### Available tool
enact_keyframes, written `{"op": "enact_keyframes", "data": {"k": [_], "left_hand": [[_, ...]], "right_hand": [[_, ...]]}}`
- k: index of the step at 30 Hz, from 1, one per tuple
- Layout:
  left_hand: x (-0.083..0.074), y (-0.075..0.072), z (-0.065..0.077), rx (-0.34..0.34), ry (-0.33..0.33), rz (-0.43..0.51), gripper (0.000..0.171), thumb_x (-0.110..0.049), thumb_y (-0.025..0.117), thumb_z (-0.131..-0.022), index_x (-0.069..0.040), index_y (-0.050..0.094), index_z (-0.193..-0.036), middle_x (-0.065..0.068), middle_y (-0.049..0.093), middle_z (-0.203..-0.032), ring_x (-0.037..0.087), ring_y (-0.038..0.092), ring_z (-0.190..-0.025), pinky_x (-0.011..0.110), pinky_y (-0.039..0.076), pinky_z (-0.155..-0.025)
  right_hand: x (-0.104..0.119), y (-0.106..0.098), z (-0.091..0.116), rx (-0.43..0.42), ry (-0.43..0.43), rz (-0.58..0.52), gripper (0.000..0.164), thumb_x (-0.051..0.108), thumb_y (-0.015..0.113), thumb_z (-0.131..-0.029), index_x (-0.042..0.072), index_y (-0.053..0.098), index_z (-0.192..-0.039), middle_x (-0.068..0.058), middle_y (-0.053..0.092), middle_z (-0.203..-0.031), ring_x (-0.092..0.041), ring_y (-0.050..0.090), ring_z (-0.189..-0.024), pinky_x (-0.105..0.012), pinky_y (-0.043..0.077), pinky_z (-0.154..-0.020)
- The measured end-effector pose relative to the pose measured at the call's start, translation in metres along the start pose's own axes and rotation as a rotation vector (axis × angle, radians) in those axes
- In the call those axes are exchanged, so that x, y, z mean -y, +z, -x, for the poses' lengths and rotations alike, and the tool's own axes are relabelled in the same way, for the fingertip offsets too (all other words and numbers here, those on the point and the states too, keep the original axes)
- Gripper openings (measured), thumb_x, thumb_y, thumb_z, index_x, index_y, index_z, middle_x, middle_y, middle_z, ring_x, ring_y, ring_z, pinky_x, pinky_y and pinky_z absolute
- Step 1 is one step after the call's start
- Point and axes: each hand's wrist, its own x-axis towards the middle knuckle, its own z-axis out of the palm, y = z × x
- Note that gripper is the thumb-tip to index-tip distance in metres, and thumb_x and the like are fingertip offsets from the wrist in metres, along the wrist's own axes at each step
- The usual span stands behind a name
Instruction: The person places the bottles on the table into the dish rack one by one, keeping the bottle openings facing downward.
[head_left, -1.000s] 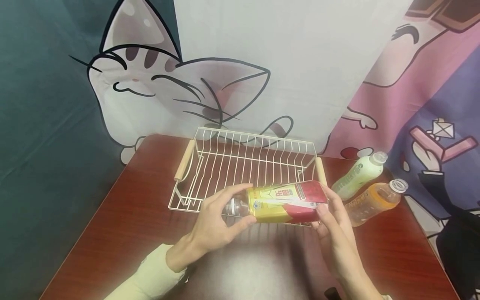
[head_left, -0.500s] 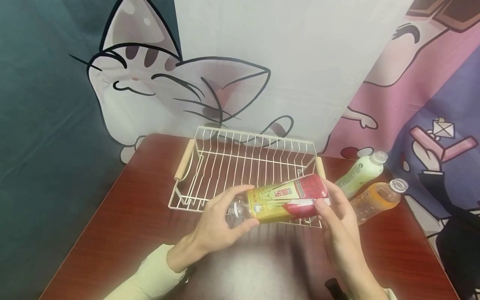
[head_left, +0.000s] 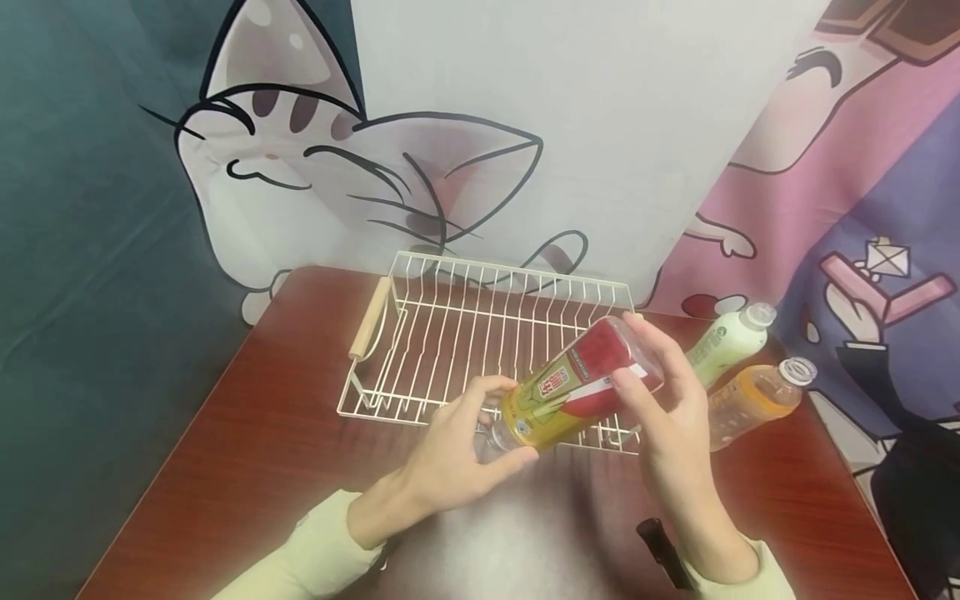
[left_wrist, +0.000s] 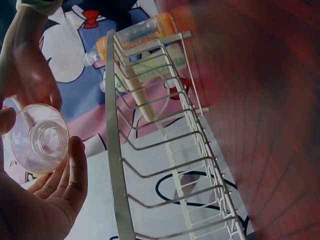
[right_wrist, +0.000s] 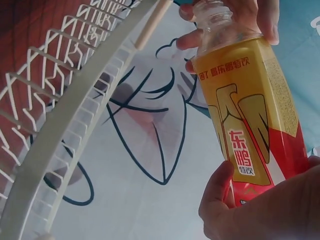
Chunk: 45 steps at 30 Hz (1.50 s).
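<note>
1. Far left: the table (head_left: pixel 225 442), red-brown, ran rightward beneath the rack.
2. Left of centre: the rack (left_wrist: pixel 113 130), of pale wire, stood on the table. A wooden handle (head_left: pixel 370 319) was fitted at its left end.
3. Centre: the left hand (head_left: pixel 453 458) was positioned at the rack's near side, its thumb and fingers clamped on the neck of the red-yellow bottle (head_left: pixel 573 387).
4. The red-yellow bottle was suspended between both hands, tilted, neck low at left, base raised at right. In the head view it overlapped the rack's near right part; the wrist views showed it clear of the wire.
5. A black item (head_left: pixel 663 550), not identifiable, was beside the right sleeve (head_left: pixel 742 571).
6. The right hand (head_left: pixel 671 417) had thumb and fingers clamped on the bottle's base end.
7. The green bottle (head_left: pixel 723 342) stood upright, right of the rack.
8. The orange bottle (head_left: pixel 757 400) stood upright just beside it, on the near side.
</note>
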Motion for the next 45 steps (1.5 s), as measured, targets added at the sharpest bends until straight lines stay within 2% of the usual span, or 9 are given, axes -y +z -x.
{"op": "enact_keyframes", "data": {"k": [13,16,19,21,26,32,36,39,45], "left_hand": [[-0.004,-0.005,0.004,0.003,-0.054,-0.01,0.074,-0.036,0.089,-0.091,-0.016,0.051,-0.152,0.005,0.072,-0.137,0.017,0.075,-0.098,0.04,0.061,-0.084],[0.0,-0.014,0.002,-0.02,0.006,-0.086,0.07,-0.039,0.083,-0.094,-0.013,0.054,-0.152,0.005,0.072,-0.136,0.02,0.075,-0.104,0.045,0.064,-0.087],[0.006,-0.026,-0.004,-0.08,0.106,-0.229,0.063,-0.039,0.076,-0.099,-0.007,0.06,-0.15,0.01,0.071,-0.14,0.028,0.072,-0.122,0.051,0.061,-0.103],[0.012,-0.037,-0.007,-0.126,0.118,-0.344,0.058,-0.04,0.073,-0.101,-0.004,0.064,-0.146,0.013,0.069,-0.146,0.031,0.066,-0.135,0.055,0.054,-0.114],[0.029,-0.069,-0.01,-0.209,0.0,-0.565,0.054,-0.038,0.075,-0.102,-0.001,0.069,-0.141,0.02,0.063,-0.154,0.041,0.056,-0.146,0.063,0.042,-0.122],[0.049,-0.099,-0.006,-0.237,-0.119,-0.653,0.064,-0.034,0.076,-0.102,0.005,0.061,-0.15,0.025,0.054,-0.163,0.048,0.048,-0.152,0.068,0.037,-0.123],[0.059,-0.106,-0.001,-0.205,-0.182,-0.668,0.071,-0.037,0.073,-0.103,0.005,0.055,-0.158,0.026,0.048,-0.168,0.048,0.043,-0.156,0.069,0.034,-0.125],[0.064,-0.106,0.002,-0.177,-0.223,-0.672,0.075,-0.038,0.072,-0.104,0.006,0.05,-0.161,0.028,0.044,-0.17,0.05,0.041,-0.156,0.07,0.033,-0.125],[0.068,-0.105,0.005,-0.157,-0.246,-0.69,0.079,-0.038,0.073,-0.104,0.007,0.046,-0.163,0.029,0.043,-0.17,0.051,0.041,-0.156,0.073,0.038,-0.122]], "right_hand": [[0.0,0.013,-0.014,0.024,-0.007,0.087,0.05,0.006,0.068,-0.104,0.017,0.068,-0.152,-0.011,0.069,-0.142,-0.028,0.064,-0.117,-0.027,0.06,-0.091],[-0.002,0.015,-0.019,0.023,-0.019,0.095,0.049,0.005,0.069,-0.103,0.015,0.068,-0.152,-0.012,0.069,-0.139,-0.027,0.064,-0.112,-0.027,0.06,-0.09],[-0.004,0.017,-0.025,0.015,-0.038,0.089,0.05,0.003,0.07,-0.102,0.012,0.068,-0.151,-0.011,0.069,-0.137,-0.026,0.064,-0.109,-0.026,0.06,-0.089],[-0.005,0.018,-0.03,0.01,-0.046,0.076,0.049,0.003,0.07,-0.102,0.01,0.068,-0.15,-0.011,0.07,-0.136,-0.025,0.065,-0.11,-0.025,0.06,-0.09],[-0.006,0.021,-0.044,0.021,-0.047,0.043,0.045,0.008,0.071,-0.103,0.011,0.069,-0.148,-0.008,0.072,-0.132,-0.022,0.068,-0.111,-0.025,0.062,-0.086],[0.0,0.023,-0.071,0.014,-0.088,-0.01,0.041,0.012,0.07,-0.103,0.01,0.071,-0.144,-0.008,0.076,-0.117,-0.019,0.071,-0.098,-0.024,0.061,-0.075],[0.007,0.029,-0.09,0.019,-0.115,-0.045,0.036,0.015,0.072,-0.104,0.013,0.072,-0.14,-0.008,0.076,-0.117,-0.02,0.071,-0.101,-0.026,0.062,-0.081],[0.012,0.036,-0.103,0.023,-0.137,-0.006,0.037,0.021,0.073,-0.104,0.014,0.072,-0.14,-0.006,0.075,-0.118,-0.019,0.069,-0.105,-0.027,0.06,-0.088],[0.016,0.055,-0.127,0.029,-0.163,0.043,0.048,0.026,0.074,-0.101,0.006,0.067,-0.144,-0.002,0.068,-0.128,-0.019,0.067,-0.113,-0.031,0.056,-0.101]]}}
